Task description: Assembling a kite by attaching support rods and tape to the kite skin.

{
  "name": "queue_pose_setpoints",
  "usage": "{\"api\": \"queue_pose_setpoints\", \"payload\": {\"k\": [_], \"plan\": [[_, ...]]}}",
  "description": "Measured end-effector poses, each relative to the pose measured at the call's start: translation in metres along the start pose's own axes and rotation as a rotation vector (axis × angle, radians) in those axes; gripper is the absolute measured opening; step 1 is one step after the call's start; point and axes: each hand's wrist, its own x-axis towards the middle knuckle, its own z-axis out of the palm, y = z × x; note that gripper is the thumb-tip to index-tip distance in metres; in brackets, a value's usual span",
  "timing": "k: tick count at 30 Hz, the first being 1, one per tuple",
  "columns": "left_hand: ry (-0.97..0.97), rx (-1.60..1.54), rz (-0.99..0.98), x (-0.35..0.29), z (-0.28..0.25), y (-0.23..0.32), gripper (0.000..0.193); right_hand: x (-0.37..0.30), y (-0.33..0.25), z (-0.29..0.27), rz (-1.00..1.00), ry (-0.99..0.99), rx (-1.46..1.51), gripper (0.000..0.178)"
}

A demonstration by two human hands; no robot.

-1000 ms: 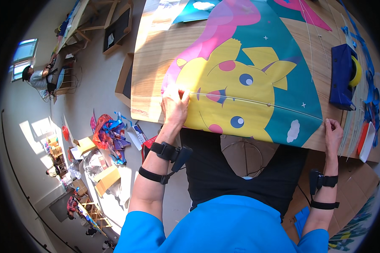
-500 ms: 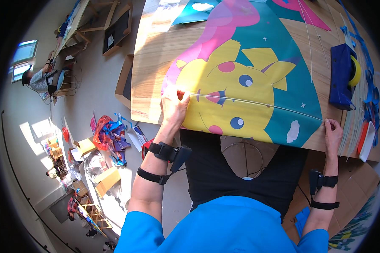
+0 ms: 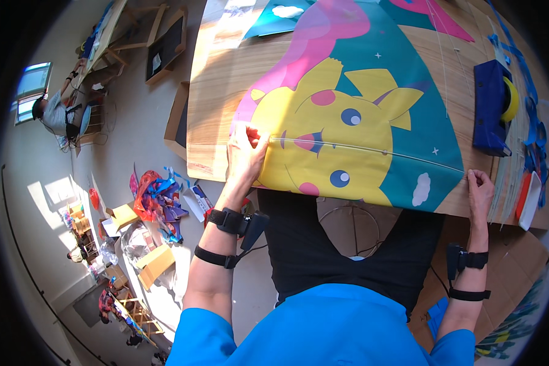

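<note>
A printed sheet (image 3: 360, 104), patterned with a yellow cartoon figure on teal and pink, is spread over the near part of the worktop (image 3: 250, 67), its lower edge lying along the near edge above the person's legs. It is crossed from left to right by a thin pale rod (image 3: 360, 147), on which a small fitting is seen right of the middle. The left end of the rod is pinched between the thumb and curled fingers of the left hand (image 3: 245, 160), which is laid at the sheet's left edge. The right hand (image 3: 482, 190) is held just beside the sheet's right tip, thumb and forefinger brought together; whether the rod's end is gripped there cannot be told. Black straps (image 3: 229, 221) are worn on both forearms. To the right, a blue dispenser (image 3: 488, 104) is loaded with yellow tape (image 3: 510, 100), and blue ribbons (image 3: 535, 128) and thin sticks (image 3: 505, 189) are strewn near it. Beyond the sheet, a teal piece (image 3: 277, 24) and a pink-and-teal piece (image 3: 451, 24) are laid out. On the floor at the left, a red and blue heap (image 3: 155, 198) is surrounded by cartons (image 3: 156, 266).
</note>
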Motion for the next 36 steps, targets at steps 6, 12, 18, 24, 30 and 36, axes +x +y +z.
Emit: {"api": "queue_pose_setpoints", "payload": {"k": [6, 12, 18, 24, 30, 36], "plan": [[-0.017, -0.026, 0.016, -0.002, -0.003, 0.001, 0.022, -0.001, -0.002, 0.005, 0.029, 0.058, 0.047, 0.027], [-0.048, -0.068, 0.023, -0.002, -0.007, 0.003, 0.015, -0.001, -0.005, 0.01, 0.1, 0.23, 0.057, 0.029], [0.218, 0.444, 0.464, -0.038, 0.002, 0.04, 0.037, -0.067, -0.093, 0.025, -0.57, 0.479, -0.133, 0.039], [0.064, 0.542, 0.462, -0.073, 0.052, 0.043, 0.077, -0.117, -0.168, 0.132, -1.036, -0.028, -0.131, 0.074], [0.007, 0.495, 0.355, -0.065, 0.058, 0.021, 0.079, -0.107, -0.152, 0.149, -0.899, -0.101, -0.143, 0.089], [0.006, 0.507, 0.33, -0.065, 0.062, 0.018, 0.078, -0.089, -0.109, 0.107, -0.792, -0.072, -0.155, 0.091]]}}
